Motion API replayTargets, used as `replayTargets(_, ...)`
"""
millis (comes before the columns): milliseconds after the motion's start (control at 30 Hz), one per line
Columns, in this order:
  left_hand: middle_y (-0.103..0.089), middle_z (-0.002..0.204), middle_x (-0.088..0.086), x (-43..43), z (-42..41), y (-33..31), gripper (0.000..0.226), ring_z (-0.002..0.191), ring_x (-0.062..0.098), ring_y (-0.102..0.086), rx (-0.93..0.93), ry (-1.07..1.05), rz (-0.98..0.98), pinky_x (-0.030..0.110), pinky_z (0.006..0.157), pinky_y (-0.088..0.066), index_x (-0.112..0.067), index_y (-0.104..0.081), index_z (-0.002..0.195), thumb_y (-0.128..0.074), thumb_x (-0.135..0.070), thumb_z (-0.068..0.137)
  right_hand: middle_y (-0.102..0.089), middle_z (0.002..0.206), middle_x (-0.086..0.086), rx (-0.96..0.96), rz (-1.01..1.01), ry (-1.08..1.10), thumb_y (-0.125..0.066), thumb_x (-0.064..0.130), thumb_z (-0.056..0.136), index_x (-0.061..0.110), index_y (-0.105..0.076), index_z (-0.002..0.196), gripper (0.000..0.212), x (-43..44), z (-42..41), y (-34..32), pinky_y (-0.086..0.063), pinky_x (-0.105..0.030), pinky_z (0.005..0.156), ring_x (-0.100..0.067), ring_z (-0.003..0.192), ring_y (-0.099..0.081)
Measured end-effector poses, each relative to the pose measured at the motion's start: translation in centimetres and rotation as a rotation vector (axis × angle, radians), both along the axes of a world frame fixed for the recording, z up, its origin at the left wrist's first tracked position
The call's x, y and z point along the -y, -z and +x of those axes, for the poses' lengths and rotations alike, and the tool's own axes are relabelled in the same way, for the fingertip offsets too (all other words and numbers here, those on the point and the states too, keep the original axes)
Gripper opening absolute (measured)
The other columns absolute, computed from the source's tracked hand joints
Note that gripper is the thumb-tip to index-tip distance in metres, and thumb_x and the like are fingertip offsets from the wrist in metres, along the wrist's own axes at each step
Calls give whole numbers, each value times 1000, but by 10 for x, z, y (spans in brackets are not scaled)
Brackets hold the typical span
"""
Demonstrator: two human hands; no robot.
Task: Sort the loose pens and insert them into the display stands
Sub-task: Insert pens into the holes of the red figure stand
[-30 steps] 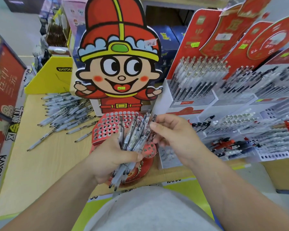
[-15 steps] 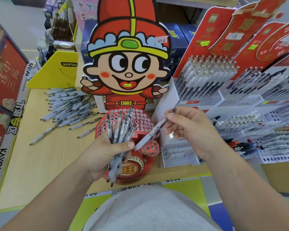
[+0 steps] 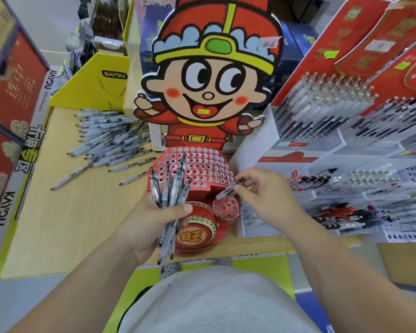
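My left hand (image 3: 149,224) grips a bundle of clear pens (image 3: 171,191), their tops fanned upward over the red display stand (image 3: 202,164) full of round holes. My right hand (image 3: 267,198) pinches a single pen (image 3: 227,191) by its top end, tip slanting down-left to the small round holed disc (image 3: 226,207) at the stand's front right. A heap of loose pens (image 3: 108,143) lies on the wooden table (image 3: 70,212) to the left.
A big cartoon cardboard figure (image 3: 209,85) rises behind the stand. White and red racks filled with pens (image 3: 322,111) stand on the right. A yellow box (image 3: 94,85) sits at the back left, red boxes (image 3: 10,97) along the left edge.
My right hand drew one pen out of the bundle, then carried it down and left to the small holed disc. The view moved closer to the stand.
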State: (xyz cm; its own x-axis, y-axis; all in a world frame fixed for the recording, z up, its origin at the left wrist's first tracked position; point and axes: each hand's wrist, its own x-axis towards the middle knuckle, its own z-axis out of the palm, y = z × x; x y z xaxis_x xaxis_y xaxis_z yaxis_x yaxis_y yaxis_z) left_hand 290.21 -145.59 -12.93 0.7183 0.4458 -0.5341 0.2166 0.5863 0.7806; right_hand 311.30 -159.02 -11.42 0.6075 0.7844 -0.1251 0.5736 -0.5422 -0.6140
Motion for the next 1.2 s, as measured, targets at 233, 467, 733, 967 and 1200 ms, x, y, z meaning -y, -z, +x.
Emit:
replayTargets(233,-60,76,11,1,-6,5,31,65,22,-59,41,-17,-4,30,57,-52,-12,-62,97,-79,-15,72,-69,71,9,94,-41,-52,-75,25,88,19,-75,98,11,-9,2,1,-55,-34,66,-9,66,-63)
replayTargets(467,-63,73,7,2,-4,6,17,65,21,-60,30,-39,-21,32,57,-51,-13,-65,92,-76,-5,83,-71,81,7,181,-109,-103,-71,28,91,20,-73,103,14,-12,2,0,-51,-32,65,-13,70,-61)
replayTargets(733,-60,71,10,-1,-4,-1,26,60,19,-59,59,-40,-14,30,52,-51,-9,-62,100,-75,-8,78,-68,80,10,176,-98,-61,-73,29,89,21,-76,102,16,-14,1,2,-35,-14,57,1,65,-54)
replayTargets(967,-61,72,8,-3,-4,0,33,61,18,-60,61,-37,-27,28,53,-51,-9,-62,101,-77,-13,72,-59,83,11,220,-181,-162,-75,31,87,21,-76,105,20,-22,6,-6,-37,-22,63,-9,78,-54)
replayTargets(1200,-59,71,9,-3,-2,0,17,59,18,-59,34,-37,-20,29,50,-50,-8,-63,97,-73,-4,84,-53,78,15,240,-261,-217,-73,29,89,22,-76,102,16,-19,8,-6,-31,-17,57,-6,71,-49)
